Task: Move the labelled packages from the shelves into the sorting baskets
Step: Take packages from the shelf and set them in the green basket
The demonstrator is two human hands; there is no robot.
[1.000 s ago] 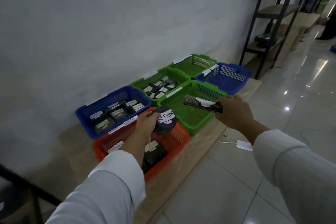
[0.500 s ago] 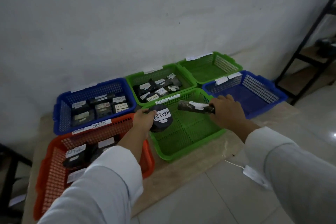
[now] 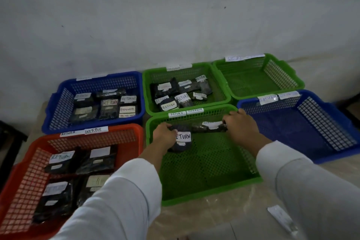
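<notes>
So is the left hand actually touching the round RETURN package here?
Touching. The head view shows the left hand gripping the round RETURN package at its left edge, fingers curled onto it.

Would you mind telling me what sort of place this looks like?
Probably a returns sorting area in a stockroom: coloured plastic baskets like the red basket against a bare wall, handwritten RETURN/OVERDUE tags, and black packages labelled RETURN.
</notes>
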